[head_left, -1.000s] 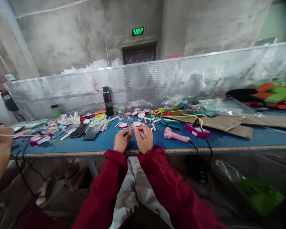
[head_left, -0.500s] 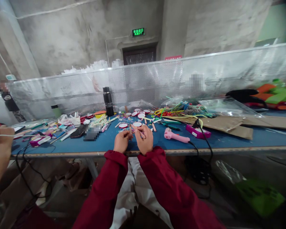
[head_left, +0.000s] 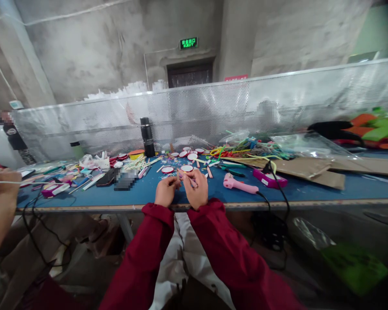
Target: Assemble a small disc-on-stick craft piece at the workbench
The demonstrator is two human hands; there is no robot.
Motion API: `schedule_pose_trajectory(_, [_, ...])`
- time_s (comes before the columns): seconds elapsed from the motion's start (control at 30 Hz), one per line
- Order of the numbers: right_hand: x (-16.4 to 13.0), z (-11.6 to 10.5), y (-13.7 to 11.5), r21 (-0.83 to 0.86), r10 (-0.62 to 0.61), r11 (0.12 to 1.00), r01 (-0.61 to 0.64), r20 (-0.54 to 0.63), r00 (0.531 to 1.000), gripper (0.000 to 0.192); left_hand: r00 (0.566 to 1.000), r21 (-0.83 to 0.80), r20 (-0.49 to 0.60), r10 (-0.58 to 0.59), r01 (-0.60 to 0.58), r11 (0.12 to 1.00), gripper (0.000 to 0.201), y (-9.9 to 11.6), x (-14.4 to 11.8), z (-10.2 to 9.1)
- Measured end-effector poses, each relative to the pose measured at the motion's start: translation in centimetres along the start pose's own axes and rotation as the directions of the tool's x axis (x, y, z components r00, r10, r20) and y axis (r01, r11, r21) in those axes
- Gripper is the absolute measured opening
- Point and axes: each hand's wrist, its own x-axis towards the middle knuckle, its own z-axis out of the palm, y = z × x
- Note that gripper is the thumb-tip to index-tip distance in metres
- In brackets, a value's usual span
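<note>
- Our left hand [head_left: 164, 192] and right hand [head_left: 196, 187] meet above the near edge of the blue table [head_left: 181, 196], each pinching one small stick [head_left: 178, 175] between fingertips.
- We judge short, steady fingertip moves best, wrists kept low, clear of the pink glue gun [head_left: 237, 184].

A small thin stick [head_left: 178, 174], pale pink-brown, is pinched between both hands just above the near part of the blue table. It points up and slightly away; details are too small to see.
</note>
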Motion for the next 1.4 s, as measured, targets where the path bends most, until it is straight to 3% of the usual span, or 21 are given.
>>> schedule_pose_trajectory(1.4, [-0.07, -0.01, 0.03, -0.017, 0.017, 1.0, -0.017, -0.009, 1.0, 0.009, 1.0, -0.056, -0.018, 0.01, -0.011, 0.998, 0.021, -0.83, 0.32, 0.03])
